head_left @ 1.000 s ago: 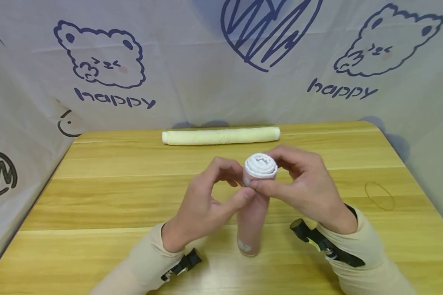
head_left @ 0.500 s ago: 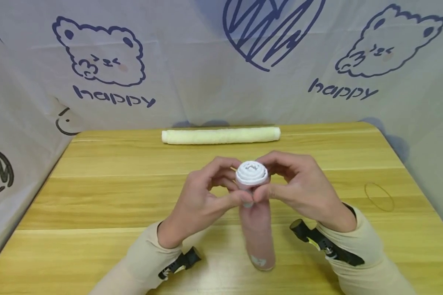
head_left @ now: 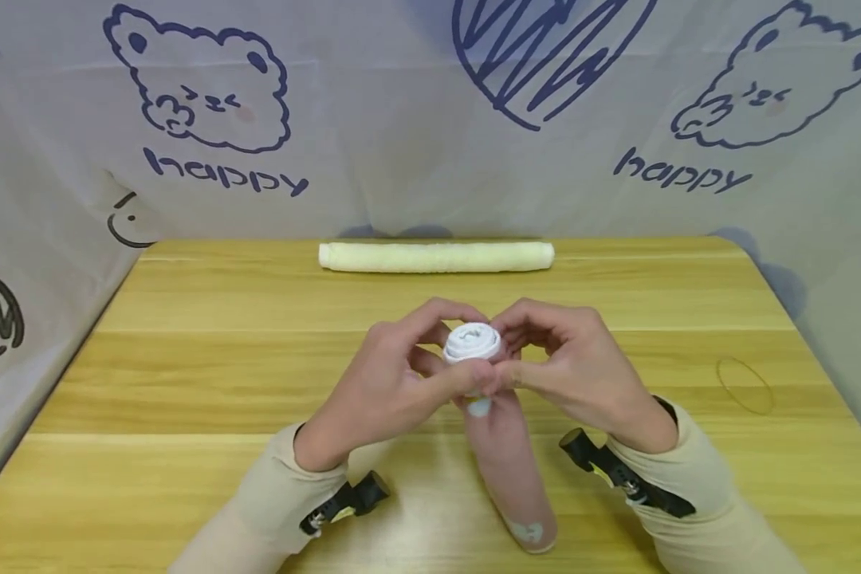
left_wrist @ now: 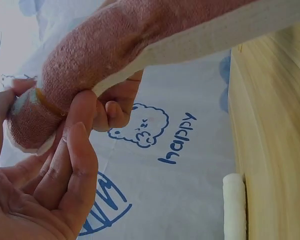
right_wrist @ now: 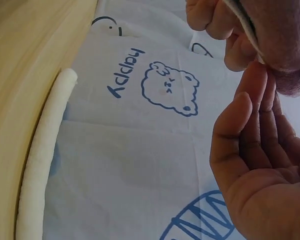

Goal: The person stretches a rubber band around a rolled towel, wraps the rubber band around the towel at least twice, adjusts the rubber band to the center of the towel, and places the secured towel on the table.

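A rolled pink towel [head_left: 509, 470] with a white inner side stands tilted over the table in the head view, its spiral end up and its lower end leaning to the near right. My left hand [head_left: 391, 387] pinches it just below the spiral end, thumb in front. Opposite, my right hand [head_left: 581, 371] pinches the same spot, and the two thumb tips meet. A thin orange-yellow rubber band [left_wrist: 49, 103] circles the towel near that end in the left wrist view. The right wrist view shows my right hand's fingertips against the towel [right_wrist: 280, 30], partly cut off by the frame.
A rolled pale yellow towel [head_left: 436, 257] lies along the far edge of the wooden table [head_left: 186, 383]. On the right lies a loose rubber band [head_left: 745, 386]. A white cloth with bear drawings [head_left: 201, 88] hangs behind the table.
The pink towel's spiral end has moved left and slightly down, while its lower end has swung right and nearer. Both hands have moved slightly left with it and still hold it.
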Action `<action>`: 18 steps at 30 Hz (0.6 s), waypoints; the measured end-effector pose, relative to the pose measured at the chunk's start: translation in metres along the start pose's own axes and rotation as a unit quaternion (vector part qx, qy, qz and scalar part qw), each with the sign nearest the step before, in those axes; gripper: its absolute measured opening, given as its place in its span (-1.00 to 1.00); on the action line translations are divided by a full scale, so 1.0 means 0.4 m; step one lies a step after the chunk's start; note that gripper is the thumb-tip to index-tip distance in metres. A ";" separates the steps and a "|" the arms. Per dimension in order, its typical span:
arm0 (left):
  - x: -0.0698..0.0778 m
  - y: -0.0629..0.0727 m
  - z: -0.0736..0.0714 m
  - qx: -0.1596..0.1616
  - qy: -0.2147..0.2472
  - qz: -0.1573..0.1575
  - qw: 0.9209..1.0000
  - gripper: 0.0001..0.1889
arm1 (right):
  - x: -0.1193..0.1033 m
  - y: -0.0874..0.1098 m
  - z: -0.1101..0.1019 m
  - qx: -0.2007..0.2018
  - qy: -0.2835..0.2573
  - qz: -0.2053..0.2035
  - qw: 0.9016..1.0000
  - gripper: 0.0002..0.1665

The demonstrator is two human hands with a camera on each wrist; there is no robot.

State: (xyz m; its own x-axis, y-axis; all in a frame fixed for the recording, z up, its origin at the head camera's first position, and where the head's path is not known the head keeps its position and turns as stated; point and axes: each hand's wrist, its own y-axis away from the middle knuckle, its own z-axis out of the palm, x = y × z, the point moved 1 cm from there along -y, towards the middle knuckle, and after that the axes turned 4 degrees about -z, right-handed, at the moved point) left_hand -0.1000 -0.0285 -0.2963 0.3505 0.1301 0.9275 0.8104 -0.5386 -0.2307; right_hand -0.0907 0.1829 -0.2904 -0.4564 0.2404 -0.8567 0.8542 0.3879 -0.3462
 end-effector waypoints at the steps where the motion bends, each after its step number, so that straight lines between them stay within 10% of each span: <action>1: 0.001 -0.001 -0.001 -0.001 0.003 -0.007 1.000 -0.65 | 0.001 0.000 0.001 0.003 0.004 0.000 1.000 -0.74; 11: -0.015 -0.011 -0.019 0.058 -0.016 -0.031 0.998 -0.81 | -0.007 0.001 0.009 0.004 0.077 -0.038 0.996 -0.50; 18: -0.021 -0.017 -0.038 0.082 0.001 -0.074 0.994 -0.82 | -0.023 0.002 0.013 -0.020 0.175 -0.129 0.976 -0.43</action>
State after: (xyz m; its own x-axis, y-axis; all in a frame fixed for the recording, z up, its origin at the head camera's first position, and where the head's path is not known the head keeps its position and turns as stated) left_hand -0.1158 -0.0384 -0.2982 0.2204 0.1964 0.9554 0.9189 -0.3704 -0.1359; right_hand -0.0845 0.1762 -0.2847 -0.7175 0.4169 -0.5580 0.6929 0.5084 -0.5112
